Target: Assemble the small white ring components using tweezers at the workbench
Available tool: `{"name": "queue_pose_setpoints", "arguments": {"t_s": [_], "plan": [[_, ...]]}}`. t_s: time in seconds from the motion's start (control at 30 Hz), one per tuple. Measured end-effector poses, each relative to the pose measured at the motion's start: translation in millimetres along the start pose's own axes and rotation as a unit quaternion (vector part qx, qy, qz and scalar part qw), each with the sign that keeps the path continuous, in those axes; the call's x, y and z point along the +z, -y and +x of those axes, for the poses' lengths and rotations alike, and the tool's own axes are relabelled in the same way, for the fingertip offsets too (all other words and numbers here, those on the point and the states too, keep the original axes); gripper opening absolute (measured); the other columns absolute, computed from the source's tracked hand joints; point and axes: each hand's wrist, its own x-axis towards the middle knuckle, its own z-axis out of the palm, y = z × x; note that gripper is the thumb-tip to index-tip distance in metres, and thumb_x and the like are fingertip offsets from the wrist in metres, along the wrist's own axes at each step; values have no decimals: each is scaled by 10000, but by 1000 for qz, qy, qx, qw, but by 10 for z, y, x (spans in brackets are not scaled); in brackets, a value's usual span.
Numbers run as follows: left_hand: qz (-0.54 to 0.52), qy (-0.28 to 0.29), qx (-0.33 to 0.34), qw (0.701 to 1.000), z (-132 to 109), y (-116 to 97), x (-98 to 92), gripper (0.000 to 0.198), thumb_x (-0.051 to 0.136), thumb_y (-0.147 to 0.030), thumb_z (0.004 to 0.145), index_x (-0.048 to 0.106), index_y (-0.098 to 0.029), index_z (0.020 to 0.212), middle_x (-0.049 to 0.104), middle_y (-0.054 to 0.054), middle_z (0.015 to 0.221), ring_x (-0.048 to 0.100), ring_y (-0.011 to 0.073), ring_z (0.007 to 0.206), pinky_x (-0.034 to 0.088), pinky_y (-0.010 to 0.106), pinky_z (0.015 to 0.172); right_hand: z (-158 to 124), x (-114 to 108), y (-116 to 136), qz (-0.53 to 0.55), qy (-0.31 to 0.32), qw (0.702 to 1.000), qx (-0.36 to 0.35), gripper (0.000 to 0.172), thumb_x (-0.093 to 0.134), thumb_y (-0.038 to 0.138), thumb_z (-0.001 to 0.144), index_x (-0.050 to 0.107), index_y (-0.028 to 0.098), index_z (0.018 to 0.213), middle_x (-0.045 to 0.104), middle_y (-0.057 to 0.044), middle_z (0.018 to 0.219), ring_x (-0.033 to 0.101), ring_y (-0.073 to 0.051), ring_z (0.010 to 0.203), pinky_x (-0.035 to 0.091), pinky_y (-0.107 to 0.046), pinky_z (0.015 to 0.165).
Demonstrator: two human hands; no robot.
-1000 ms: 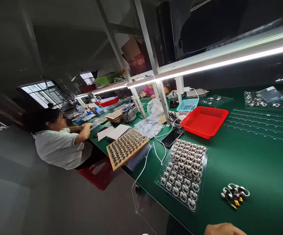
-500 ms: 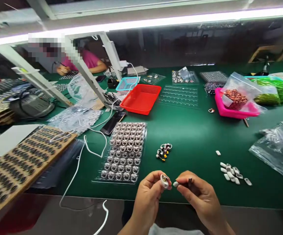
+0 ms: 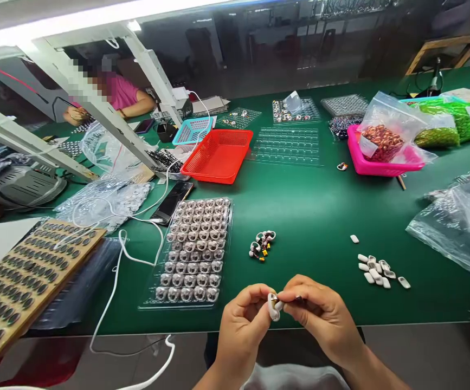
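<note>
My left hand (image 3: pixel 245 319) pinches a white curved earbud shell (image 3: pixel 273 311), its open side showing something yellowish inside. Close against it, my right hand (image 3: pixel 324 311) has its thumb and index finger closed on a small white cap (image 3: pixel 281 305), mostly hidden by the fingertips. A dark slender piece (image 3: pixel 300 299) also shows between the right fingers; its kind I cannot make out. Beyond the hands lies a little cluster of earbud parts (image 3: pixel 264 244) with yellow bits. Several loose white caps (image 3: pixel 375 269) are heaped to the right.
Left of the hands stands a clear tray (image 3: pixel 194 249) filled with rounded parts. Farther back are a red basket (image 3: pixel 218 157), a pink basket (image 3: pixel 385 165) and a phone (image 3: pixel 172 203). White cables (image 3: pixel 116 276) trail over the table edge. A person (image 3: pixel 124 97) sits across the table.
My right hand has moved left, bringing the small white cap against the earbud shell in my left hand. The camera view has shifted, so the table things sit farther left.
</note>
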Motion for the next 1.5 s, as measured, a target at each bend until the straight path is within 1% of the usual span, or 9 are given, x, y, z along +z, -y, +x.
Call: {"name": "queue_pose_setpoints", "arguments": {"t_s": [0.13, 0.43, 0.63, 0.77, 0.9, 1.07, 1.17, 1.3, 1.5], "plan": [[41, 0, 24, 999, 3, 7, 12, 168, 826, -295, 764, 766, -165, 852, 733, 38, 788, 629, 131, 697, 514, 191, 650, 7, -25, -15, -4, 3, 1000, -4, 143, 690, 211, 927, 792, 267, 1010, 709, -50, 851, 644, -170, 756, 500, -263, 651], [103, -9, 69, 992, -19, 44, 9, 142, 781, -290, 811, 780, -176, 895, 752, 65, 848, 678, 187, 792, 551, 250, 743, 17, -36, -18, 8, -26, 999, 19, 91, 741, 289, 893, 812, 239, 921, 710, -51, 783, 638, -172, 711, 513, -270, 629], [123, -15, 89, 988, -46, 43, 18, 116, 782, -276, 809, 796, -182, 875, 749, 60, 819, 682, 180, 755, 551, 239, 715, 10, -49, -37, 24, -24, 999, 27, 77, 751, 273, 886, 811, 240, 920, 703, -45, 786, 631, -165, 721, 510, -264, 640], [139, -6, 128, 982, -43, 41, 11, 79, 757, -207, 826, 797, -210, 894, 740, 42, 817, 677, 166, 749, 545, 229, 712, 6, -53, -51, 20, -28, 999, 37, 94, 761, 293, 875, 807, 214, 896, 693, -48, 772, 627, -167, 707, 509, -268, 623], [162, 16, 169, 972, -29, 39, -11, 164, 724, -133, 841, 795, -248, 934, 738, 24, 826, 671, 150, 746, 532, 206, 692, -1, -62, -49, 6, -25, 999, 38, 137, 754, 330, 882, 805, 203, 893, 700, -54, 774, 630, -171, 709, 509, -273, 626], [178, 23, 200, 963, -36, 39, -20, 213, 727, -92, 823, 798, -241, 959, 749, 37, 837, 681, 168, 766, 545, 231, 710, -14, -83, -30, -18, -16, 999, 45, 155, 740, 338, 892, 798, 196, 877, 686, -51, 761, 615, -171, 706, 495, -277, 631], [180, 25, 213, 960, -41, 37, -18, 212, 725, -85, 822, 798, -230, 959, 760, 50, 841, 686, 179, 766, 554, 247, 704, -22, -98, -32, -23, -12, 997, 73, 180, 737, 362, 890, 790, 190, 873, 673, -49, 771, 603, -171, 721, 492, -274, 640], [195, 41, 228, 953, -34, 22, -18, 236, 716, -70, 829, 799, -229, 983, 766, 57, 846, 687, 184, 771, 559, 255, 700, -21, -132, -24, -26, 6, 993, 119, 265, 720, 433, 889, 782, 180, 935, 650, -49, 790, 591, -178, 740, 496, -274, 644], [225, 78, 256, 937, -22, -16, -23, 352, 677, -32, 855, 781, -286, 1076, 786, 49, 934, 693, 167, 782, 556, 246, 720, 0, -174, 14, -40, 43, 992, 111, 325, 670, 471, 916, 783, 167, 916, 599, -39, 743, 521, -155, 673, 446, -250, 566]]}}
